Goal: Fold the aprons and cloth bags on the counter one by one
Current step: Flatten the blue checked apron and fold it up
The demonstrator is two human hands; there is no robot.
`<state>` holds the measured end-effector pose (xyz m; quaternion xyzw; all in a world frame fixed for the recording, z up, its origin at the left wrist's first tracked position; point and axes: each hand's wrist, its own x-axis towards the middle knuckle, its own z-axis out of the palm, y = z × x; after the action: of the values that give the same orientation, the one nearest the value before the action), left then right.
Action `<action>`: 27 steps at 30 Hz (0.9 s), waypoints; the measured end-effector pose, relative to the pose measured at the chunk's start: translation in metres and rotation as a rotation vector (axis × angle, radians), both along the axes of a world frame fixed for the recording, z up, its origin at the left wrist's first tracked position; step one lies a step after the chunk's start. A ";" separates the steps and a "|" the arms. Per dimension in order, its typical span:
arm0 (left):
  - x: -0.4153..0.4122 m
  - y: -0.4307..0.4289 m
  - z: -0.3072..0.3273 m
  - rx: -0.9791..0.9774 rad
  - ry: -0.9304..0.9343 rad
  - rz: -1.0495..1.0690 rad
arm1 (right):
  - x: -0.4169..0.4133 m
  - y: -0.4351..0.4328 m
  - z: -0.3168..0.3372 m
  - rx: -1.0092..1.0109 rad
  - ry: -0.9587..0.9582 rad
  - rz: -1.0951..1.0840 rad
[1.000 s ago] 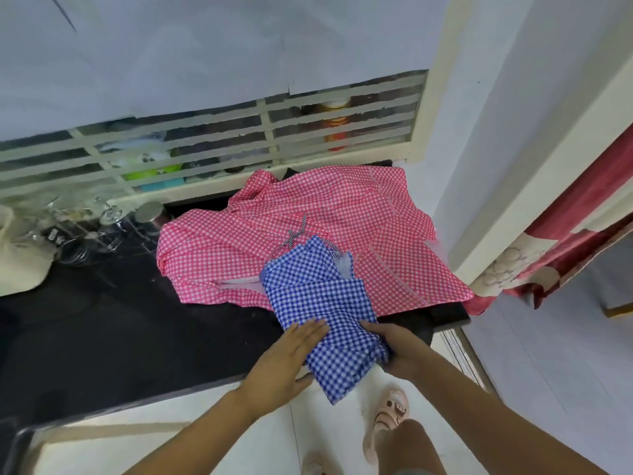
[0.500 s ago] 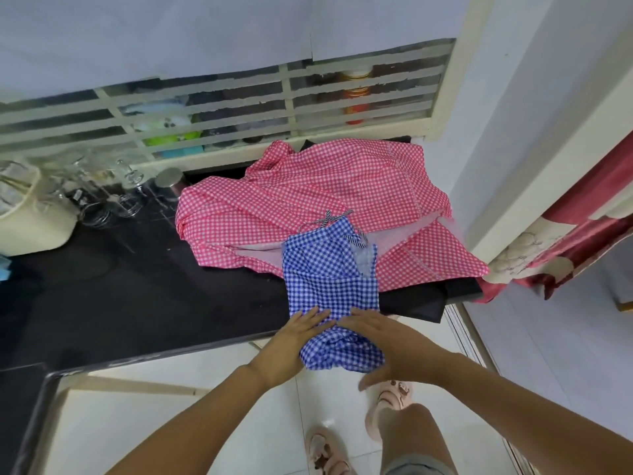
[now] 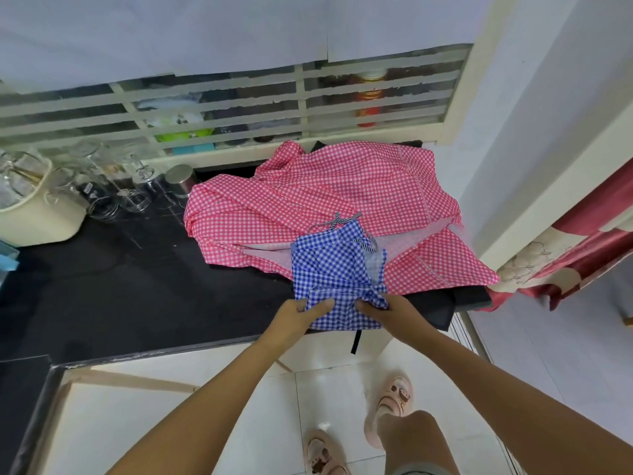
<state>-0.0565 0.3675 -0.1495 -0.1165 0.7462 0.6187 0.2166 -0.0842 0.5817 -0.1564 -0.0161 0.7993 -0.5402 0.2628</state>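
Blue checked cloth (image 3: 337,269): I see it partly folded at the near edge of the black counter (image 3: 137,286), its far end lying over the pink one, its near edge at the counter's lip.
Left hand (image 3: 293,320): I read it as gripping the cloth's near-left corner at about 7 o'clock, thumb on top, fingers tucked under the fabric.
Right hand (image 3: 397,313): it pinches a bunched bit of the cloth's right edge at about 4 o'clock, fingers curled round the gather.
Pink checked cloth (image 3: 325,197): spread loose and rumpled at 12 o'clock from the blue one, reaching back to the window grille (image 3: 239,108).
Black cloth (image 3: 442,311): flat under the pink one at 3 o'clock from my right hand, one strap hanging off the counter.
Glass jars (image 3: 113,190): clustered at 10 o'clock on the counter, a steel tin (image 3: 180,180) just beside them.
Cream tub (image 3: 37,217): at 9 o'clock, far left.
Red curtain (image 3: 565,248): at 3 o'clock, past the wall.
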 end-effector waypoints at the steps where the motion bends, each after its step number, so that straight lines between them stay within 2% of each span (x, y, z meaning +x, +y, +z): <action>1: -0.002 0.002 -0.001 -0.007 -0.016 0.041 | -0.004 -0.003 -0.001 0.042 0.015 0.021; 4: -0.010 0.007 -0.007 -0.106 -0.009 0.138 | -0.013 -0.008 -0.003 0.146 0.044 0.041; 8: -0.022 0.015 -0.015 -0.392 0.122 0.135 | -0.020 -0.011 -0.006 0.160 0.110 0.009; 13: -0.027 0.017 -0.017 -0.466 0.135 0.103 | -0.022 -0.012 -0.014 0.310 0.203 -0.029; 14: -0.031 0.015 -0.017 -0.500 0.133 0.084 | -0.020 -0.012 -0.012 0.314 0.274 -0.057; 16: -0.037 0.012 -0.017 -0.527 0.128 0.042 | -0.016 -0.009 -0.008 0.387 0.662 -0.012; 18: -0.043 0.009 -0.015 -0.516 0.115 0.005 | -0.016 0.000 -0.013 0.525 1.079 0.264; 20: -0.049 0.005 -0.014 -0.502 0.097 -0.025 | -0.018 0.011 -0.022 0.647 1.217 0.572; 22: -0.051 0.002 -0.013 -0.511 0.094 -0.076 | -0.021 0.019 -0.027 0.727 1.089 0.696; 24: -0.051 0.001 -0.013 -0.483 0.101 -0.085 | -0.024 0.020 -0.027 0.757 0.931 0.722; 27: -0.047 0.003 -0.014 -0.429 0.119 -0.010 | -0.031 0.021 -0.026 0.647 0.786 0.684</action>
<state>-0.1030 0.3706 -0.1631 -0.1194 0.8727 0.4505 0.1453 -0.1152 0.6028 -0.1825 -0.3893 0.9094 -0.1085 0.0984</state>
